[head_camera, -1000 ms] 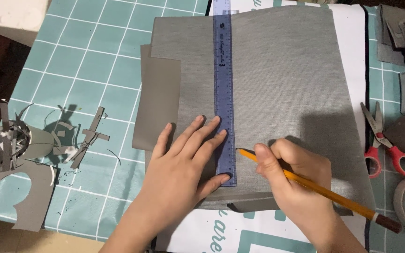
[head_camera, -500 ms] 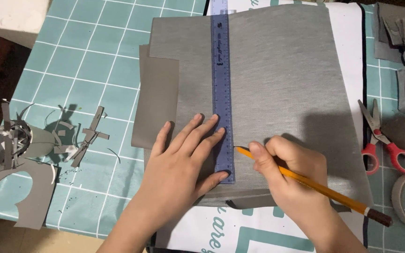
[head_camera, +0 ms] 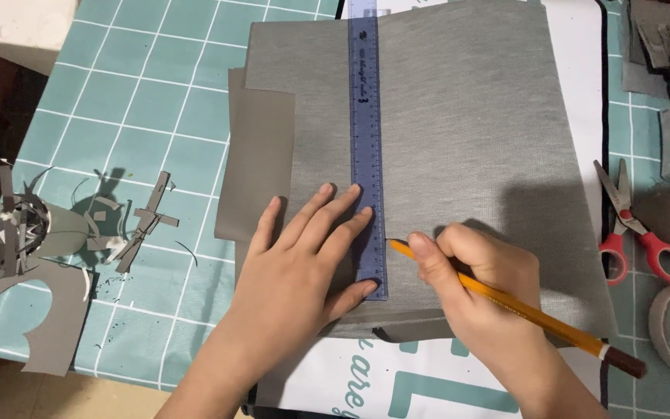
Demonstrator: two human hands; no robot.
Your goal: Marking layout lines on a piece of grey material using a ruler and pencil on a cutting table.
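Ruler: blue-violet flat plastic ruler (head_camera: pixel 367 147) lies lengthwise up the middle of the grey woven fabric sheet (head_camera: pixel 474 140), its near end just short of the sheet's lower edge.
Left hand: left hand (head_camera: pixel 300 260) lies flat with its fingers spread, fingertips pressing the ruler's lower end; its grip closes on nothing, only presses down.
Right hand: right hand (head_camera: pixel 478 291) has its grip closed tight round a yellow wooden pencil with a dark red end (head_camera: pixel 521 310), the tip touching the fabric just beside the ruler's right edge.
Fabric: the sheet rests on a white printed panel (head_camera: pixel 575 70), which lies on the teal grid cutting mat (head_camera: pixel 118 101) on the counter; a smaller brownish-grey rectangular piece (head_camera: pixel 253 163) sticks out from under its left edge.
Around: red-handled scissors (head_camera: pixel 637 229) lie to the right, grey offcut scraps (head_camera: pixel 32 264) to the left.
Risk: only the near end of the ruler is pinned, so I judge the far end could swing if the pencil pushes sideways, bending the line; the soft fabric may also drag and pucker under the tip.
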